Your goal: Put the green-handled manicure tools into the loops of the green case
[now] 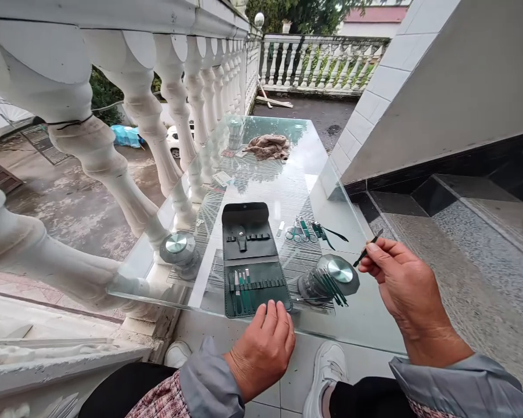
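Note:
A dark green case (250, 261) lies unfolded on the glass table (261, 200), with several slim tools (241, 284) in the left part of its lower row of loops. My left hand (265, 348) rests at the case's lower right edge, its fingers together and bent over the edge; whether anything is under them is hidden. Raised over the table's right edge, my right hand (405, 284) pinches a thin black tool (368, 248). Several green sticks (333, 285) lie near the round table support. Scissors and clippers (304, 228) lie right of the case.
A crumpled brown cloth (268, 147) lies at the table's far end, and small cards (222, 178) lie left of centre. White balusters (143, 116) line the left side. Stone steps (453, 255) rise on the right.

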Motion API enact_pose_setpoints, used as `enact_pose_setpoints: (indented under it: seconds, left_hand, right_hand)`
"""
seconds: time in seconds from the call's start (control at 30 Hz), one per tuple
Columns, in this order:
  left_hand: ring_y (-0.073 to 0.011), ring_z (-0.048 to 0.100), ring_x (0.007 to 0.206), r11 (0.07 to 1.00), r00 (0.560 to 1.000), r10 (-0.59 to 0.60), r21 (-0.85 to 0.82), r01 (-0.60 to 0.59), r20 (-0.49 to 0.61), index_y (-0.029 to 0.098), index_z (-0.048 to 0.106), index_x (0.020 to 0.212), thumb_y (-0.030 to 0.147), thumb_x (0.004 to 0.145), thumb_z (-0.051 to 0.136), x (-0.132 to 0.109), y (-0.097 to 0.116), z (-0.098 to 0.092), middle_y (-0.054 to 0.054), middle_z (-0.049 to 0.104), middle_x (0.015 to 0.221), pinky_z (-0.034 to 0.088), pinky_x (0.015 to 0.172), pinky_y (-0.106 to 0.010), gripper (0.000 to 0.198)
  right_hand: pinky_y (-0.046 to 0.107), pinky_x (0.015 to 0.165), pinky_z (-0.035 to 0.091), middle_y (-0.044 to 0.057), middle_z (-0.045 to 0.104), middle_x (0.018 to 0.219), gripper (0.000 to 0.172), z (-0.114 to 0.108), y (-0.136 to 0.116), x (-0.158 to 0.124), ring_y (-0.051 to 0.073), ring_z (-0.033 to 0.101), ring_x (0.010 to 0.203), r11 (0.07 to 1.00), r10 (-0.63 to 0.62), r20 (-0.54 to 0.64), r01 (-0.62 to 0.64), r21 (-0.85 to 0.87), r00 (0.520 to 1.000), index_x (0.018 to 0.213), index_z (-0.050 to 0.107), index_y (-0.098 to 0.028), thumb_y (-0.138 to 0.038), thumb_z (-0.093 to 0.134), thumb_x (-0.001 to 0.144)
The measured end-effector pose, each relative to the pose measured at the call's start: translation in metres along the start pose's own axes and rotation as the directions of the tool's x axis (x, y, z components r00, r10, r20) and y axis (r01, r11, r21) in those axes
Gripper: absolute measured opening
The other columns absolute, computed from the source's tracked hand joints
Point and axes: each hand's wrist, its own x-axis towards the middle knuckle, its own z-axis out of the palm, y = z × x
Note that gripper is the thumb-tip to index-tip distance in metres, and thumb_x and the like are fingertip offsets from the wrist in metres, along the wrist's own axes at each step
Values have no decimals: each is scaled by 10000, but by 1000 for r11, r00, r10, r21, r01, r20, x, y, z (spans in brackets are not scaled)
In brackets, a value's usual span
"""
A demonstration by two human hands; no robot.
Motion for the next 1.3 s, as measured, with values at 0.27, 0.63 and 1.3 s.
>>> enact_pose_setpoints:
  seconds: [0.27,0.63,1.3]
  left_hand:
    - [-274,582,1025,1000,1000,-9,19,9,14,47,511,1191,160,895,374,4,2,-1,-196,586,1141,406,886,-438,345]
    - [-293,567,1056,999,995,-10,52,5,104,15,489,1222,205,915,365,4,11,-7,-236,544,1191,396,886,-464,382]
    - [-338,591,996,999,998,-20,38,18,61,47,562,1120,215,901,347,9,9,-11,-219,566,1160,428,828,-467,350]
  right_hand:
    - [223,495,463,-35,553,626,391,-9,-5,-6,88,535,533,1000,-8,6,8,-3,1000,777,549,-190,-449,750,562]
    - [241,518,484,-34,533,636,373,45,20,-24,97,521,559,999,53,240,-51,-11,969,802,548,-186,-472,711,627]
    - [199,395,396,-24,557,594,280,118,41,-42,87,489,469,964,211,544,-80,-255,812,764,561,-175,-428,612,654]
